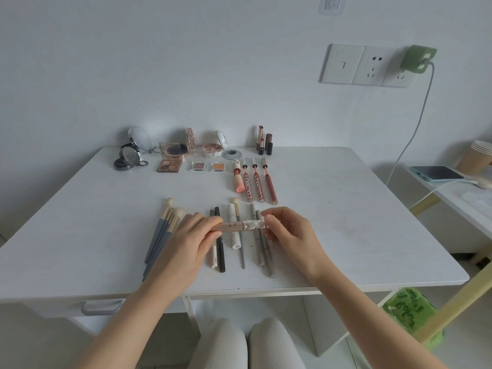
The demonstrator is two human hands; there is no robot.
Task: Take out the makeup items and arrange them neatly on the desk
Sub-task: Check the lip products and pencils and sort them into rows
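A white rectangular desk (346, 209) fills the middle of the view, its far edge against a pale wall that carries a white switch-and-socket panel (356, 64) at the upper right, with a green plug-in charger (418, 59) in its right end.

The left hand (191, 241) and the right hand (290, 233) hover just above the near middle of the desk, holding between them a slim pink tube with a clear patterned cap (239, 226), which lies level, left to right. The left fingers curl round the pink end; the right thumb and fingertips pinch the clear cap end.

Along the far edge stand round silver compact mirrors (133, 150) at the left, then open rose-gold eyeshadow palettes (171, 159), and a cluster of upright dark lipsticks (264, 141) to the right.

Under and beside the left hand lies a bundle of grey-handled makeup brushes with cream tips (162, 230), fanned on the near left. Right of them, below the held tube, a row of thin pencils and pens in black, white and grey (239, 243) lies parallel, pointing near to far.

Further back, right of centre, three long reddish lip-gloss tubes with open wands (259, 183) lie side by side, with a short peach tube (237, 177) just beside them on the left.
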